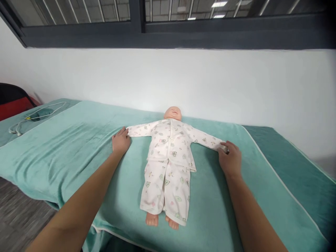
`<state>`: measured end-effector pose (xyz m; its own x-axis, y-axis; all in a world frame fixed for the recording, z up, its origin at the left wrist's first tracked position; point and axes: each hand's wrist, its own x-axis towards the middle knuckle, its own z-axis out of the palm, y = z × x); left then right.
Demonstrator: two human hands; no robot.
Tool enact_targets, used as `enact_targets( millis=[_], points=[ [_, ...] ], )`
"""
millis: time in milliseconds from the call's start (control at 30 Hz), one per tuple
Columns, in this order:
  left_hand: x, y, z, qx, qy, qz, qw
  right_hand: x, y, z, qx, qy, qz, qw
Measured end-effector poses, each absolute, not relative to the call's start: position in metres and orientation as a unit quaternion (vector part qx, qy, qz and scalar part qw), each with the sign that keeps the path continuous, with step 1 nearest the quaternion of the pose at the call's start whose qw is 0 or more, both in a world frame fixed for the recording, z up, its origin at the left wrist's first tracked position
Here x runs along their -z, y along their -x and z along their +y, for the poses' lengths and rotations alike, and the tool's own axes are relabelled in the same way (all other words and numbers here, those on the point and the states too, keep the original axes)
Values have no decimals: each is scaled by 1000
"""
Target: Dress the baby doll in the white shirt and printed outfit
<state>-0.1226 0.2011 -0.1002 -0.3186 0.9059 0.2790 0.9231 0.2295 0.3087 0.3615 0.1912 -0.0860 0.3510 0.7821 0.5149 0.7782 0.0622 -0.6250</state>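
A baby doll lies on its back on a green blanket, feet toward me. It wears a white patterned long-sleeved top and matching trousers; its bare feet show below them. Both sleeves are stretched out sideways. My left hand is closed at the end of the sleeve on the left, its fingertips at the cuff. On the right, my right hand pinches the other sleeve's cuff between thumb and fingers. The doll's hands cannot be made out.
White cords and a small dark green item lie on the bed at the far left, near a red and black bag. Behind the bed stands a white wall below a dark window frame.
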Motion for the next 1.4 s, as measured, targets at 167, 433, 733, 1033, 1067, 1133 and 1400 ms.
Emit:
enact_targets(
  millis=[167,433,733,1033,1067,1133,1400],
  points=[
    [99,124,199,226,583,-780,16,89,-355,193,20,678,-642,357],
    [98,123,200,247,569,-785,4,62,-291,139,-20,552,-757,349],
    [99,124,202,245,574,-782,7,64,-260,83,-98,511,-802,293],
    [99,123,204,259,566,-783,4,49,-244,28,-238,498,-695,461],
    [99,123,204,261,566,-782,4,44,-237,17,-243,482,-705,460],
    [99,124,204,264,565,-781,6,34,-219,-6,-260,433,-749,429],
    [104,125,206,274,565,-778,14,37,-167,-37,-121,461,-828,297]
  ],
)
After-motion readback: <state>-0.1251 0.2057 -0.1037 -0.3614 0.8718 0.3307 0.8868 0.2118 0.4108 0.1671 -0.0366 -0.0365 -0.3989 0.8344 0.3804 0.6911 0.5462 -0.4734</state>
